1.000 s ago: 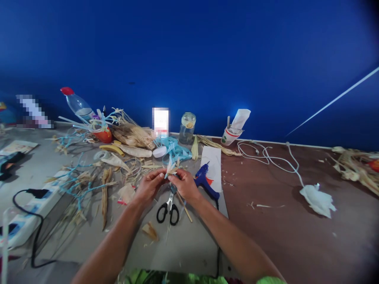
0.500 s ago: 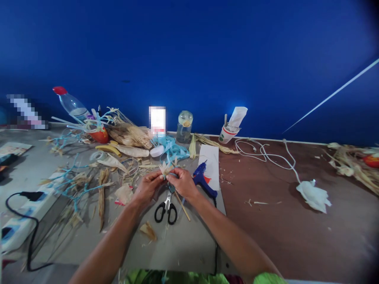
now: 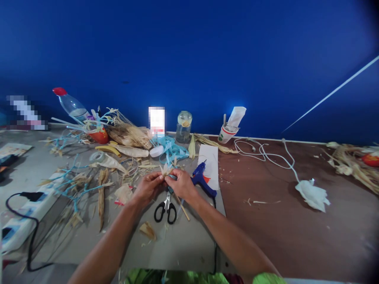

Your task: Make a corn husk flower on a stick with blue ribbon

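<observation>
A small pale flower, seemingly of dried husk, is pinched between my two hands above the table. My left hand has its thumb and forefinger closed at the flower's left side. From the right, the fingers of my right hand are closed on its base; the exact grip points are hidden. Black-handled scissors lie just below the hands, beside a thin wooden stick. A blue glue gun rests on white paper right of my right hand.
Blue-wrapped stems and dried husks cover the left side. A power strip with a black cord stands at far left. Behind are light-blue ribbon, a glass jar and a paper cup. A white cable runs along the right.
Both hands keep hold of the flower and have shifted only slightly, the fingers closing nearer around its base. The view has moved a little; the table items lie as before.
</observation>
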`<state>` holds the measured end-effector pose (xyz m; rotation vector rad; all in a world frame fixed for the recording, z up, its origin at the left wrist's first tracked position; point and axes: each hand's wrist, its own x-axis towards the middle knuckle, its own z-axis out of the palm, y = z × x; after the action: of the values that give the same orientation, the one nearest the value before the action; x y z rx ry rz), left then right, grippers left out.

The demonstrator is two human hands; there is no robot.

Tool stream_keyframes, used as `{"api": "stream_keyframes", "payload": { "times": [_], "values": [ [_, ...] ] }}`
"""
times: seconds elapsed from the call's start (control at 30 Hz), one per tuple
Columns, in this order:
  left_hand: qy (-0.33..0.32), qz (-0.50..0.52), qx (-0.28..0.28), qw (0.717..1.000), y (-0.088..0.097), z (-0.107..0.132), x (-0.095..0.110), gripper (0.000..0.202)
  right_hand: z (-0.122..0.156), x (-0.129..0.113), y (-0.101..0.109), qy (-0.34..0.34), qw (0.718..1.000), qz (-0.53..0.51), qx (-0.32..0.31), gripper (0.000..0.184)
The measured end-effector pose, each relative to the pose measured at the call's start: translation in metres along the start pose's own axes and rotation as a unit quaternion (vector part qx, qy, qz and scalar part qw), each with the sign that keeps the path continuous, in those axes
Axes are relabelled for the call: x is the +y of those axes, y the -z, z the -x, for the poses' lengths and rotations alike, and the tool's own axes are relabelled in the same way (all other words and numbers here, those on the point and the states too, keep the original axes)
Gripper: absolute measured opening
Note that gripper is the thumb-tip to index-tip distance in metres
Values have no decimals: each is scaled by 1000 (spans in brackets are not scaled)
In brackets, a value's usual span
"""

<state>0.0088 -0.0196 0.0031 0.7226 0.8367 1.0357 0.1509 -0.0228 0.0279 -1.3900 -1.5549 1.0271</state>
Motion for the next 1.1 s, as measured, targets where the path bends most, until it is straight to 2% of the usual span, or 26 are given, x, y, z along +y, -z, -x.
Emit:
{"api": "stream_keyframes", "payload": {
  "times": [0.13, 0.33, 0.53, 0.77, 0.93, 1.1],
  "values": [
    [-17, -4, 12, 1000, -2, -1, -3, 16, 0, 4, -7, 0, 995, 87, 44, 11],
    [-45, 26, 35, 998, -10, 0, -3, 17, 0, 9, -11, -2, 990, 115, 75, 14],
    [-29, 55, 49, 997, -6, -1, -4, 18, 2, 11, -13, 71, 985, 122, 96, 24],
    [-36, 93, 31, 995, -6, -1, -3, 17, 0, 6, -12, 114, 988, 27, 106, 24],
    [-24, 109, 53, 992, -13, 2, 0, 11, 5, 8, -11, 205, 966, 103, 122, 19],
    [-20, 127, 65, 990, -15, 4, -1, 8, 9, 10, -11, 287, 935, 177, 108, 18]
  ]
}}
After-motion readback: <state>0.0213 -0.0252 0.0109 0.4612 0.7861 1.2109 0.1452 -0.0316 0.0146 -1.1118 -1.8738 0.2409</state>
